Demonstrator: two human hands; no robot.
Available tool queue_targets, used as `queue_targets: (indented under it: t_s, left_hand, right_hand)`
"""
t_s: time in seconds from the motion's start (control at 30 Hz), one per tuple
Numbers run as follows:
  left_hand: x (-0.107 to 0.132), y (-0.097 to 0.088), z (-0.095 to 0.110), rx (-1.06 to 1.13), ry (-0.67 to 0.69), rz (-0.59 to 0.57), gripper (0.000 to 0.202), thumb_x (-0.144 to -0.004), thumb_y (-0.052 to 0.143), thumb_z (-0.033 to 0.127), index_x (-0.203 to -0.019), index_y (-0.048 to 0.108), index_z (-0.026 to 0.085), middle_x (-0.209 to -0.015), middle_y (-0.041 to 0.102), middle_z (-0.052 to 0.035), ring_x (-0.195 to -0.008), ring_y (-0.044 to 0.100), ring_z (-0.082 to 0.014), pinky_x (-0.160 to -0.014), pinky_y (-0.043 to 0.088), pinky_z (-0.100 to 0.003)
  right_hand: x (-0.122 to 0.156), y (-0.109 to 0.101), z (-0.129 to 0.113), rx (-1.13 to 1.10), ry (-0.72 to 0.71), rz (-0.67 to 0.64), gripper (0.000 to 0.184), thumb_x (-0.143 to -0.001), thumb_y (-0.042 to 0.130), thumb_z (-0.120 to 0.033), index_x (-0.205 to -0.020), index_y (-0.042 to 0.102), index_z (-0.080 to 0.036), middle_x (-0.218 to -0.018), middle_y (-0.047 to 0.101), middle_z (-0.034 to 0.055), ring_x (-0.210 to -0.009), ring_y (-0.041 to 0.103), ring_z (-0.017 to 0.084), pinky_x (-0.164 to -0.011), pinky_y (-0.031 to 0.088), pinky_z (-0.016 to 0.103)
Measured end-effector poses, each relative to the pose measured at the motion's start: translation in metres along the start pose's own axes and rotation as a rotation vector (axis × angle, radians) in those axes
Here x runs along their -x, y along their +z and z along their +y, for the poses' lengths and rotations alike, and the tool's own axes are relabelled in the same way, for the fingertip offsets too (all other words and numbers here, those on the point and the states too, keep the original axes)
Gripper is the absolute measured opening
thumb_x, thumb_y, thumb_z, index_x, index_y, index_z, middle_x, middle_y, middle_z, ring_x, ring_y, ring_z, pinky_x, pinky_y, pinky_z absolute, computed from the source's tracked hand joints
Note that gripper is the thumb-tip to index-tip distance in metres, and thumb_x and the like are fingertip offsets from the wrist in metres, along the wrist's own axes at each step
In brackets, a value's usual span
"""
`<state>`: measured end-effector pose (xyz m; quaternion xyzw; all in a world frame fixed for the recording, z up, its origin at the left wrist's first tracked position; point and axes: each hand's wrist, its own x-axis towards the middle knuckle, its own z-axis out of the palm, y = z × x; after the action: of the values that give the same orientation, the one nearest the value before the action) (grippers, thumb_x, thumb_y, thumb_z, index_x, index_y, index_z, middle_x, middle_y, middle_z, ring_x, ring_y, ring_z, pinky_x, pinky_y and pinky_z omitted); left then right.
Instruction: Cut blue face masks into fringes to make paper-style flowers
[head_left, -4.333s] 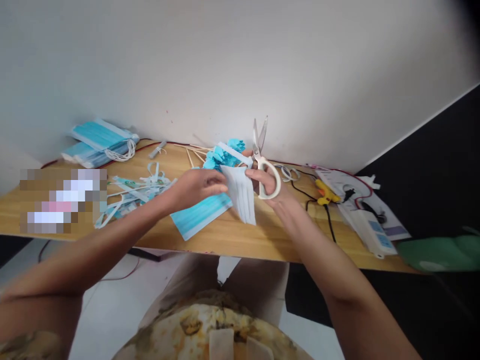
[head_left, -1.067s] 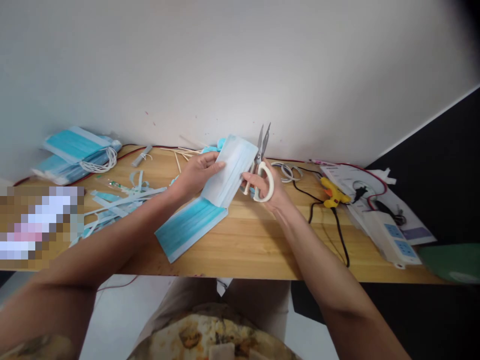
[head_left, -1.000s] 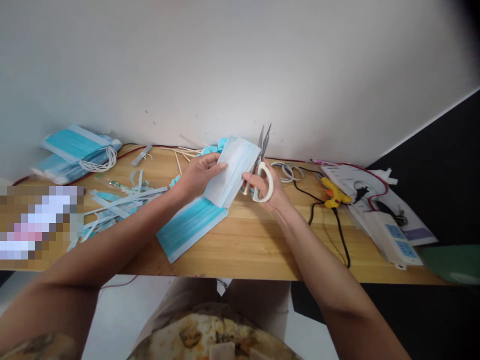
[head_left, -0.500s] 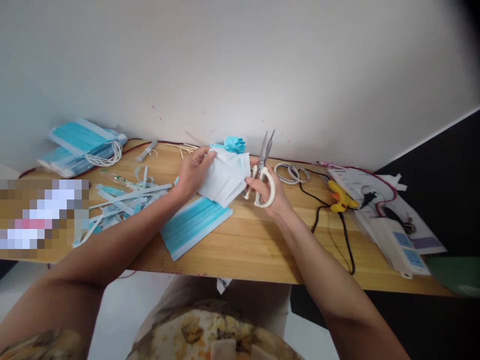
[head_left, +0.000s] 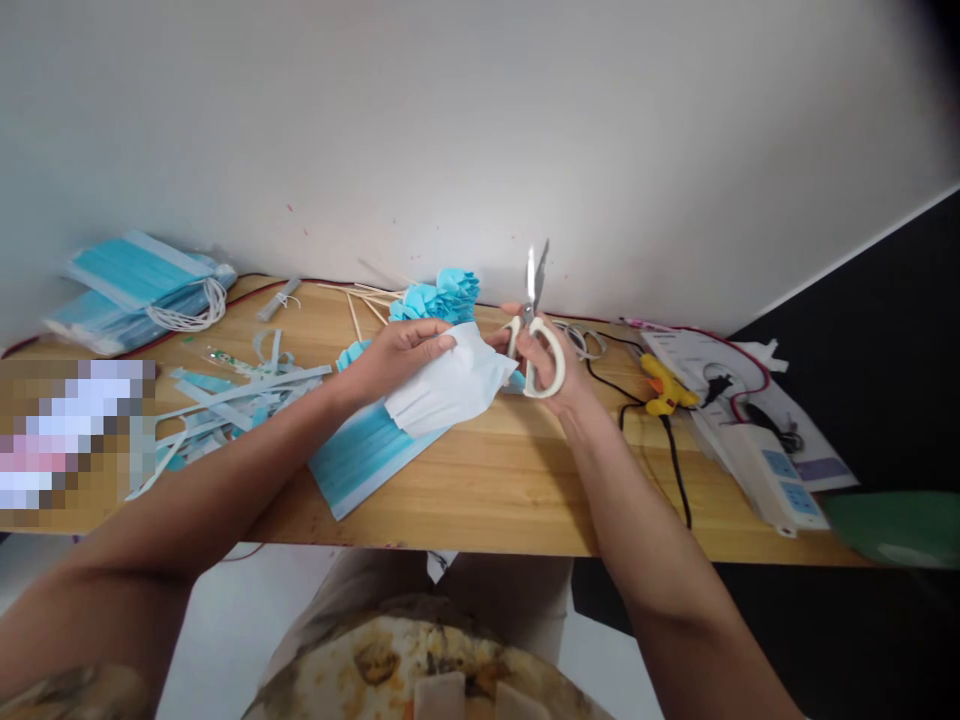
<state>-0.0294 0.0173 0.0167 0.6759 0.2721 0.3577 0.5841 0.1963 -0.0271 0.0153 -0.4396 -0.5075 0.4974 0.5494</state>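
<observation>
1. Left hand (head_left: pixel 409 355), centre of frame: thumb and fingers pinched on the upper edge of a white sheet (head_left: pixel 454 388), which lies mid-frame, creased and slightly fanned.
2. Right hand (head_left: pixel 541 358), right of centre: closed round the handles of the scissors (head_left: pixel 529 313); blades point up, slightly parted, clear of the sheet. Hands apart. Whether right fingertips touch the sheet's near corner—cannot tell.
3. Blue mask (head_left: pixel 352 465) on the table (head_left: pixel 510 505), lower centre, partly covered in view by the sheet. Blue flowers (head_left: pixel 442 297) behind; cut strips (head_left: pixel 232 405) left of centre.
4. Step, judged: handling the sheet between cuts. Next move seems to call for flattening it—then steady tension, blades turned down to its edge.
</observation>
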Motion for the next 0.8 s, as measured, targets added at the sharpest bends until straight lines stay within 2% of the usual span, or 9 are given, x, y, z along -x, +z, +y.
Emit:
queue_targets:
  t_s: [0.1, 0.2, 0.33, 0.5, 0.6, 0.7, 0.8]
  left_hand:
    - [0.0, 0.003, 0.001, -0.093, 0.053, -0.047, 0.031, -0.087, 0.065, 0.048, -0.086, 0.069, 0.017, -0.076, 0.066, -0.0008, -0.063, 0.054, -0.011, -0.057, 0.041, -0.023]
    - [-0.001, 0.003, 0.0, -0.172, 0.089, -0.043, 0.028, -0.089, 0.061, 0.044, -0.086, 0.07, 0.017, -0.076, 0.067, -0.0006, -0.064, 0.054, -0.0108, -0.059, 0.042, -0.023]
    - [-0.003, 0.001, -0.003, -0.179, 0.097, -0.024, 0.03, -0.087, 0.062, 0.044, -0.083, 0.069, 0.015, -0.074, 0.067, -0.0006, -0.062, 0.054, -0.0105, -0.058, 0.042, -0.022]
    - [-0.004, 0.0, -0.003, -0.206, 0.095, -0.043, 0.033, -0.085, 0.062, 0.048, -0.088, 0.071, 0.016, -0.08, 0.07, -0.0023, -0.066, 0.057, -0.0119, -0.061, 0.044, -0.023]
    - [-0.005, -0.002, 0.0, -0.27, 0.073, -0.041, 0.035, -0.078, 0.07, 0.049, -0.088, 0.072, 0.016, -0.081, 0.07, -0.0019, -0.07, 0.059, -0.0137, -0.063, 0.044, -0.024]
    - [-0.006, -0.009, 0.003, -0.356, 0.015, -0.047, 0.033, -0.072, 0.074, 0.048, -0.077, 0.069, 0.016, -0.07, 0.064, 0.0006, -0.064, 0.054, -0.0127, -0.058, 0.04, -0.024]
    - [-0.009, -0.021, 0.002, -0.414, -0.037, 0.045, 0.032, -0.074, 0.072, 0.048, -0.071, 0.067, 0.016, -0.063, 0.057, 0.0022, -0.058, 0.049, -0.011, -0.054, 0.036, -0.024]
  right_hand:
    - [0.002, 0.003, 0.001, 0.055, 0.004, -0.103, 0.06, -0.067, 0.086, -0.05, -0.117, 0.064, -0.026, -0.09, 0.071, 0.0025, -0.08, 0.064, 0.017, -0.07, 0.05, 0.03]
    - [0.001, 0.002, 0.006, 0.053, 0.022, -0.17, 0.064, -0.067, 0.089, -0.042, -0.123, 0.062, -0.027, -0.09, 0.07, 0.001, -0.079, 0.062, 0.015, -0.069, 0.048, 0.028]
    - [-0.002, 0.0, 0.01, 0.033, 0.065, -0.135, 0.072, -0.067, 0.088, -0.041, -0.131, 0.058, -0.027, -0.092, 0.068, 0.0012, -0.08, 0.062, 0.016, -0.066, 0.046, 0.026]
    - [-0.001, 0.0, 0.009, 0.012, 0.017, -0.128, 0.064, -0.068, 0.086, -0.045, -0.124, 0.062, -0.025, -0.08, 0.061, -0.0023, -0.066, 0.053, 0.012, -0.057, 0.041, 0.025]
    - [-0.001, 0.001, 0.005, 0.026, -0.07, -0.051, 0.06, -0.065, 0.087, -0.044, -0.117, 0.063, -0.027, -0.08, 0.058, -0.0033, -0.064, 0.051, 0.011, -0.055, 0.041, 0.025]
    - [-0.005, -0.002, 0.002, 0.042, -0.16, 0.086, 0.056, -0.063, 0.087, -0.041, -0.113, 0.063, -0.028, -0.082, 0.058, -0.003, -0.066, 0.052, 0.011, -0.056, 0.043, 0.025]
    - [-0.01, -0.007, 0.002, 0.054, -0.218, 0.178, 0.054, -0.063, 0.085, -0.037, -0.112, 0.063, -0.029, -0.082, 0.059, -0.0029, -0.065, 0.052, 0.011, -0.056, 0.044, 0.025]
